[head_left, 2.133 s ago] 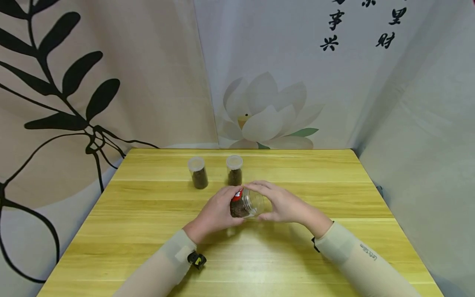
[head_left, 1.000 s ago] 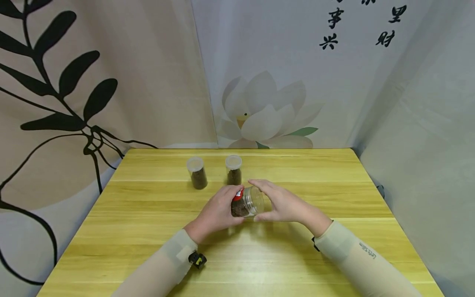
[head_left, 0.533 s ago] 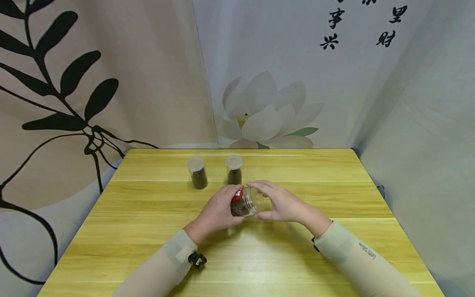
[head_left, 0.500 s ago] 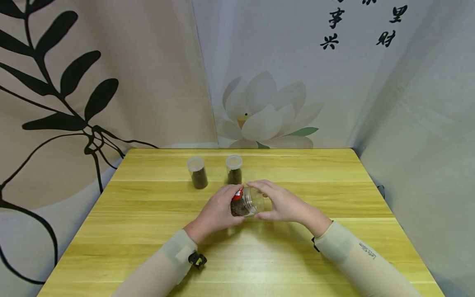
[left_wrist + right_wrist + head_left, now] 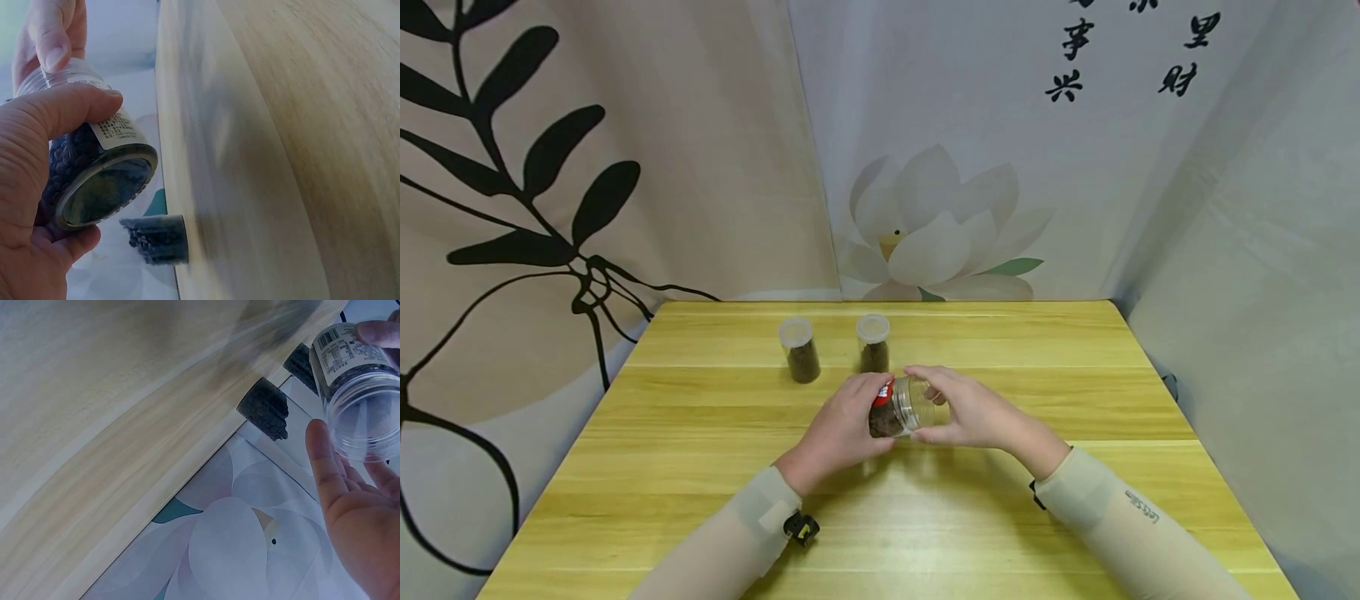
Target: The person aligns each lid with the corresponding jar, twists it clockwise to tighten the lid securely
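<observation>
Jar (image 5: 898,410), tilted nearly horizontal above the wood-grained table (image 5: 925,525), its body gripped by the left hand (image 5: 838,421); the right hand (image 5: 973,412) surrounds its threaded end, firmness of hold indeterminable. Clear cylindrical wall, dark granular contents (image 5: 69,156). Behind: two upright lidded canisters (image 5: 802,360). Placement nearly unchanged from the earlier head view.

Left forearm (image 5: 715,537) and right forearm (image 5: 1131,517) reach forward, slanting inward, wrists (image 5: 1047,450) well apart. Left hand (image 5: 838,421) grips, left thumb (image 5: 878,447) on the near side, left fingers (image 5: 867,385) curved round the far side. Right hand (image 5: 977,410) close by, facing it, right thumb (image 5: 936,436) and right fingers (image 5: 934,377) bent into a C-shaped hold
</observation>
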Available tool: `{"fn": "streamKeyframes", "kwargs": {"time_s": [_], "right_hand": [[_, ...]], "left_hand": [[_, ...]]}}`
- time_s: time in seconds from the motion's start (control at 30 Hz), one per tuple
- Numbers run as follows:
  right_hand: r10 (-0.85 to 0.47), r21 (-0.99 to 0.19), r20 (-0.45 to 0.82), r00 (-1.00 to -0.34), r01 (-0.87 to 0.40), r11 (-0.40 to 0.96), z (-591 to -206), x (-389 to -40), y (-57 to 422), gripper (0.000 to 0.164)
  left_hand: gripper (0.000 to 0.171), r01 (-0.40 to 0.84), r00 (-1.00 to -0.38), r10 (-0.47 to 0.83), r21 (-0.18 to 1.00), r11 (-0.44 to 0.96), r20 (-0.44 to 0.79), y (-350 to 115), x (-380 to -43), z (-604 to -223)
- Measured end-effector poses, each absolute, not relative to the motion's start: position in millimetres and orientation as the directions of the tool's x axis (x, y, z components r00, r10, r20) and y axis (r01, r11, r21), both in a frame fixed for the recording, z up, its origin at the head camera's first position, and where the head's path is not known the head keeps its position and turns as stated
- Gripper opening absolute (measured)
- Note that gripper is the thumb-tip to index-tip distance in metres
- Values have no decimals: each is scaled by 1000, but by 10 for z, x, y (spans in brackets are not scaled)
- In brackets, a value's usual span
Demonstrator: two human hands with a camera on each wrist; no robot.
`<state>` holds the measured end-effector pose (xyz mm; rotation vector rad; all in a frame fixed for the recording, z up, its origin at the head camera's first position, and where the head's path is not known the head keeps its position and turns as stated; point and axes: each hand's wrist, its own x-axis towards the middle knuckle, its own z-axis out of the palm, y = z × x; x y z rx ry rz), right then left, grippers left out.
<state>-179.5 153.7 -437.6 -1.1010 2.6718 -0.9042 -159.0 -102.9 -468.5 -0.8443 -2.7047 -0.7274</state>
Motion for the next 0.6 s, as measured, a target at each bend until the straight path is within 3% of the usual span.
{"fn": "streamKeyframes", "kwargs": {"time_s": [0.3, 0.47, 0.6], "right_hand": [[-668, -557, 104, -737, -599, 574, -4390, -1804, 1556, 96], [-697, -520, 111, -708, -639, 567, -4396, -1813, 1581, 109], [-737, -470, 159, -657, -707, 529, -4396, -1818, 1584, 107]], "left_hand": [[93, 598, -798, 484, 364, 714, 359, -1020, -1593, -4696], [95, 554, -832, 470, 444, 704, 294, -1038, -1611, -4709], [96, 530, -847, 465, 494, 689, 259, -1058, -1617, -4705]]}}
